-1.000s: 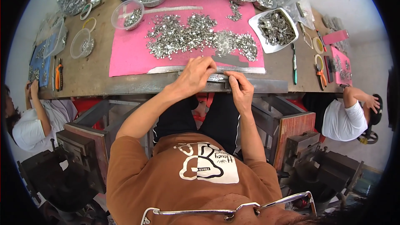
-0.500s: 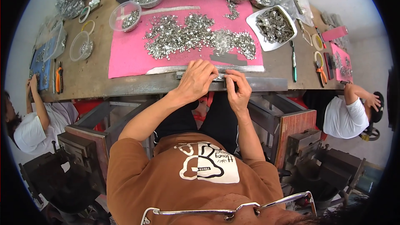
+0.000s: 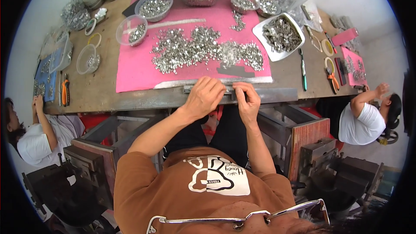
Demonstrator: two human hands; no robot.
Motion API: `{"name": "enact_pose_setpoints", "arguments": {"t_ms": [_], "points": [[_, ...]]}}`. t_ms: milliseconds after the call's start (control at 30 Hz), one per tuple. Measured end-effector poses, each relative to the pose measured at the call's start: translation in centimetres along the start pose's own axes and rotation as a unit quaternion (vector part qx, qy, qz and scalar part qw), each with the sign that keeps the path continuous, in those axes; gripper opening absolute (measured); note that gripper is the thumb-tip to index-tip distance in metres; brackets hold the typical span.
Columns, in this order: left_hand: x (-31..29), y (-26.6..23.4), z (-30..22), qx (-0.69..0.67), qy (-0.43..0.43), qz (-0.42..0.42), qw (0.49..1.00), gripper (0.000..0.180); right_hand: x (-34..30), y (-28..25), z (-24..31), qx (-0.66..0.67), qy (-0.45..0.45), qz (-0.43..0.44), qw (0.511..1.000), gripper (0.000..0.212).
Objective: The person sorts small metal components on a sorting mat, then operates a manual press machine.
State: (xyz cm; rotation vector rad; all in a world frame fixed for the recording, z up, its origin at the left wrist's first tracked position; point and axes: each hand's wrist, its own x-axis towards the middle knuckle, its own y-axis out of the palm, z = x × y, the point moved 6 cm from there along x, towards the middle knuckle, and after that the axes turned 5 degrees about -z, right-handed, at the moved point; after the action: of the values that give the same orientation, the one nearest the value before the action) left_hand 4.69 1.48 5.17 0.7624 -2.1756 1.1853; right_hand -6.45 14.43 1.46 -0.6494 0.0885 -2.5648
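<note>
Metal bar, partly hidden by left hand and right hand, each one's grip indiscernible.

Metal bar, partly hidden; silver pieces, indistinct

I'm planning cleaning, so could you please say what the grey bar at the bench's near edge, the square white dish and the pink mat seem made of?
Grey bar: probably steel, dull with an uneven sheen.
Square white dish: smooth and uniformly white; plastic or ceramic, unclear.
Pink mat: matt, lying flat; perhaps rubber or foam.
</note>
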Motion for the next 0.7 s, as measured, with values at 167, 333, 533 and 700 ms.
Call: {"name": "enact_pose_setpoints", "arguments": {"t_ms": [167, 333, 533, 700], "points": [[-1.3, -0.2, -0.5, 0.021, 0.014, -0.004, 1.000, 0.017, -0.3, 0.6, -0.2, 0.032, 0.021, 0.005, 0.999, 0.009], [-2.0, -0.2, -0.5, 0.044, -0.016, -0.013, 0.999, 0.028, -0.3, 4.5, -1.0, 0.224, 0.168, -0.022, 0.960, 0.018], [-1.8, -0.8, 1.3, 0.040, -0.063, 0.002, 0.997, 0.029, 3.2, 5.7, 0.8, 0.056, 0.038, 0.074, 0.995, 0.012], [3.2, -2.7, 5.2, 0.046, -0.060, -0.001, 0.997, 0.022, 12.1, 6.0, -0.2, -0.130, -0.094, 0.087, 0.983, 0.014]]}}
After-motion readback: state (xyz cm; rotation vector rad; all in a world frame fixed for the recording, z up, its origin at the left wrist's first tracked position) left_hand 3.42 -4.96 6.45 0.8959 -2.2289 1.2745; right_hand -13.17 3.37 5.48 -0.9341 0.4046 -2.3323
